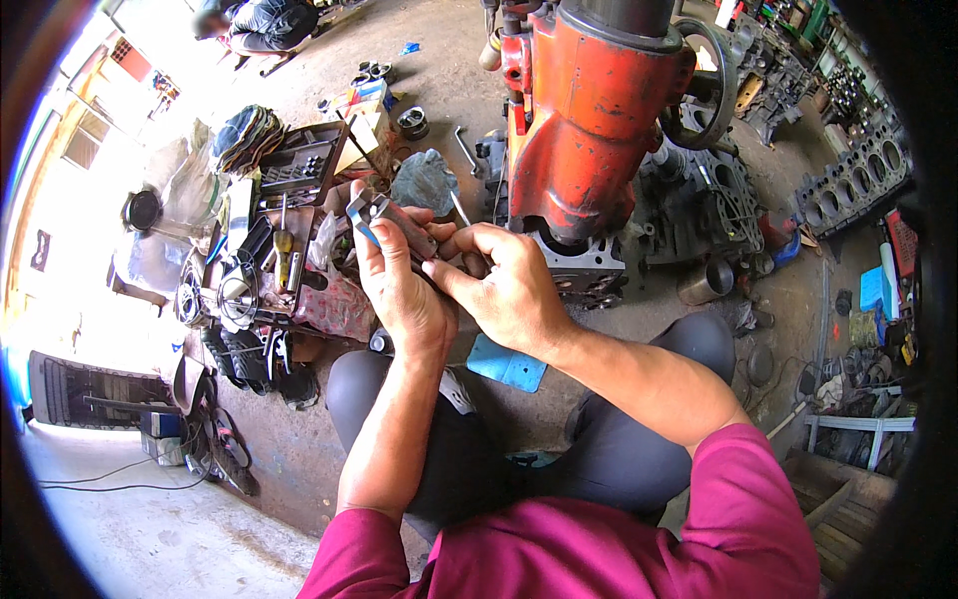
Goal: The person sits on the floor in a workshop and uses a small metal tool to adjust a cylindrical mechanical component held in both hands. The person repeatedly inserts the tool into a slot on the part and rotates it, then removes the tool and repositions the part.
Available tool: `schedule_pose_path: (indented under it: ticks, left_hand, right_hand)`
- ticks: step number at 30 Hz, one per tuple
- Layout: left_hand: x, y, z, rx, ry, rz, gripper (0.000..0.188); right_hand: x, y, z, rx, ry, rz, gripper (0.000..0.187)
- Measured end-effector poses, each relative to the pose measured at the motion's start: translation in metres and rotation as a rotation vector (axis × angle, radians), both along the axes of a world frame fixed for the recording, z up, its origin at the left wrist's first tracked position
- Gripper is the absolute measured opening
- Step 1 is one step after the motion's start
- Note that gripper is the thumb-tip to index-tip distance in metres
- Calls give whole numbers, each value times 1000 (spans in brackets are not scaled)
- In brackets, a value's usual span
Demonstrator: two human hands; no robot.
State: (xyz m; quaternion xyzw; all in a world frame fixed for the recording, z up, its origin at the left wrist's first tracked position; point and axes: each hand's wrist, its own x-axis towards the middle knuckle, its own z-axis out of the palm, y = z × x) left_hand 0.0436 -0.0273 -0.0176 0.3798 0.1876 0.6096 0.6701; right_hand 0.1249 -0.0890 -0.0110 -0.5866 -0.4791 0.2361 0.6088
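Observation:
In front of my knees my left hand [411, 299] is closed around a small grey metal part [404, 228] with a rounded body and a blue strip along one edge. The thumb presses on its near side. Close beside it, my right hand [514, 292] has its thumb and forefinger bent together against the part's right end. A thin pale metal rod [460, 209] sticks up at the right hand's fingers, and it seems to be held there. The fingers hide its lower end, so its kind cannot be told.
A red machine column [594, 120] with a handwheel [726, 100] stands over an engine block [584, 262]. Left is a cluttered bench with a screwdriver [283, 250] and a dark tool tray [299, 160]. Another engine block [856, 185] lies far right. A person [274, 22] is at the far left.

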Motion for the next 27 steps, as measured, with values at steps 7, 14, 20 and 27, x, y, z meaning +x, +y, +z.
schedule_pose_path:
  ticks: [7,14,20,27]
  left_hand:
    - [0,0,0,5,-17,-10,49]
    - [-4,1,1,0,-5,-28,49]
    - [-19,20,5,12,-139,-195,63]
    - [-34,22,11,199,49,-270,86]
  right_hand:
    - [0,-1,5,4,24,9,15]
    - [1,-1,2,42,-4,36,17]
    - [0,-22,10,104,294,189,27]
    - [1,-36,18,-32,311,328,22]
